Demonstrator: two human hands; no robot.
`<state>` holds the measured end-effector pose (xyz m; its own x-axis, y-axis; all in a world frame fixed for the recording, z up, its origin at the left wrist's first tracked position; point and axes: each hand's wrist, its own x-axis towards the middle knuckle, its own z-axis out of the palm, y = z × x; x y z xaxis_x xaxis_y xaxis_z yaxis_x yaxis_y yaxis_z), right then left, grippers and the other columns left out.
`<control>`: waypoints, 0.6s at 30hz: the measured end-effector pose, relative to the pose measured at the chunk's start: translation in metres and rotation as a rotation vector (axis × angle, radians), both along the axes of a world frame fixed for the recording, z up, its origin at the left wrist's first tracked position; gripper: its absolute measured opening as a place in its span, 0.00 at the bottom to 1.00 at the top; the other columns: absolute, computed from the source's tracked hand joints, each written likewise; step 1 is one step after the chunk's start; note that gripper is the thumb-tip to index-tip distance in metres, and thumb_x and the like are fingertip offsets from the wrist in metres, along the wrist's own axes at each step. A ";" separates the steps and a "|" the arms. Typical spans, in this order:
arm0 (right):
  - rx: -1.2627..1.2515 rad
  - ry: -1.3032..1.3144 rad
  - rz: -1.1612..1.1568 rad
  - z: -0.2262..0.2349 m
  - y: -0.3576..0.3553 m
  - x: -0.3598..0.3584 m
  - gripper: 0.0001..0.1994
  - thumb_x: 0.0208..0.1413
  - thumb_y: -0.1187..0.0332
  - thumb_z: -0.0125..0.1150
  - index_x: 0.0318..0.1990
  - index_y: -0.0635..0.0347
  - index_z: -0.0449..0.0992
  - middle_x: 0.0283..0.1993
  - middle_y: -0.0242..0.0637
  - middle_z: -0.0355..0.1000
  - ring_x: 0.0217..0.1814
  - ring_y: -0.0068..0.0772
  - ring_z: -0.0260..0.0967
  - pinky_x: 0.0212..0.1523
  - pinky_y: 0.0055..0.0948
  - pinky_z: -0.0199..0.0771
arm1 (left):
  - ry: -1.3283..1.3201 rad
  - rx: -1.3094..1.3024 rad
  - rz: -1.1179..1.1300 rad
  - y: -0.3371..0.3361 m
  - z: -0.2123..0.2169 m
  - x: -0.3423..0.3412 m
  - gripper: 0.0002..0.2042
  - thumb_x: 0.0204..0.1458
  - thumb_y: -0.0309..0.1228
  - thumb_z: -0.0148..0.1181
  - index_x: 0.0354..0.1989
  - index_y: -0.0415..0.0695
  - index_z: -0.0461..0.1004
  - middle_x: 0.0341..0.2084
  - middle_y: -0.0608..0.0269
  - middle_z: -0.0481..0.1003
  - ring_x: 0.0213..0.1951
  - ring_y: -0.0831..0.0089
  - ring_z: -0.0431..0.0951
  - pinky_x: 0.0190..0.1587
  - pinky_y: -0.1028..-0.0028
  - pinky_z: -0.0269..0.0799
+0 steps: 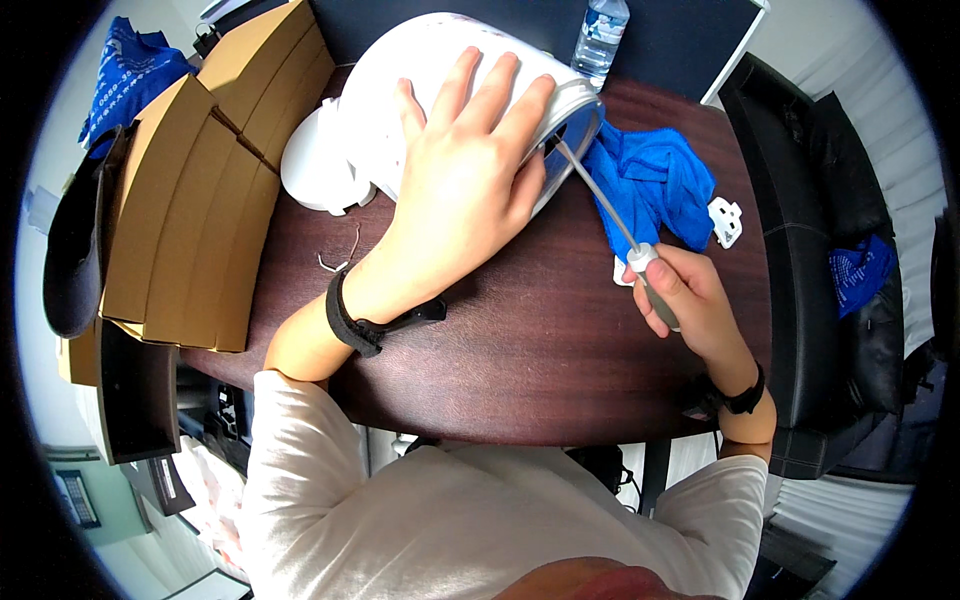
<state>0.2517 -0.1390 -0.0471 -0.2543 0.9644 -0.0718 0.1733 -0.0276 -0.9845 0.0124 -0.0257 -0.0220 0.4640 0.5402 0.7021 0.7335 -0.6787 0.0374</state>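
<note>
Head view: the left hand [470, 170] lies spread and flat, fingers open, on the curved white appliance housing [420, 70] at twelve o'clock on the dark wooden desk [540, 350], apparently pinning it so it cannot roll. At three o'clock the right hand [690, 295] is closed around the handle of a screwdriver [610, 210], its shaft angled up toward eleven o'clock into the housing's open rim. A blue cloth [655, 185] lies just beside that rim, cardboard boxes [190, 200] stand at nine o'clock and a water bottle [600, 30] at one.
</note>
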 end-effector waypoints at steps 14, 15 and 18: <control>-0.076 0.079 0.000 -0.003 -0.005 0.001 0.18 0.71 0.58 0.44 0.41 0.66 0.73 0.22 0.30 0.68 0.15 0.14 0.58 0.17 0.17 0.56 | -0.007 0.018 -0.026 0.001 -0.001 0.001 0.28 0.47 0.29 0.62 0.61 0.48 0.69 0.61 0.49 0.66 0.66 0.46 0.60 0.59 0.27 0.49; -0.092 0.091 0.004 -0.003 -0.005 0.000 0.18 0.71 0.58 0.44 0.41 0.66 0.73 0.22 0.30 0.68 0.15 0.14 0.58 0.17 0.17 0.56 | 0.002 0.010 -0.009 0.001 0.000 0.001 0.29 0.47 0.29 0.61 0.62 0.50 0.69 0.62 0.50 0.66 0.67 0.47 0.60 0.61 0.29 0.49; -0.108 0.125 0.017 -0.005 -0.005 -0.002 0.19 0.71 0.58 0.43 0.41 0.66 0.73 0.21 0.30 0.68 0.14 0.14 0.58 0.17 0.17 0.55 | 0.016 0.003 0.012 0.000 0.000 0.001 0.30 0.48 0.29 0.61 0.64 0.52 0.68 0.63 0.52 0.66 0.68 0.48 0.59 0.62 0.31 0.49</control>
<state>0.2499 -0.1443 -0.0526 -0.2843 0.9482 -0.1416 0.0511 -0.1325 -0.9899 0.0129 -0.0258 -0.0221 0.4686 0.5438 0.6962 0.7418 -0.6702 0.0241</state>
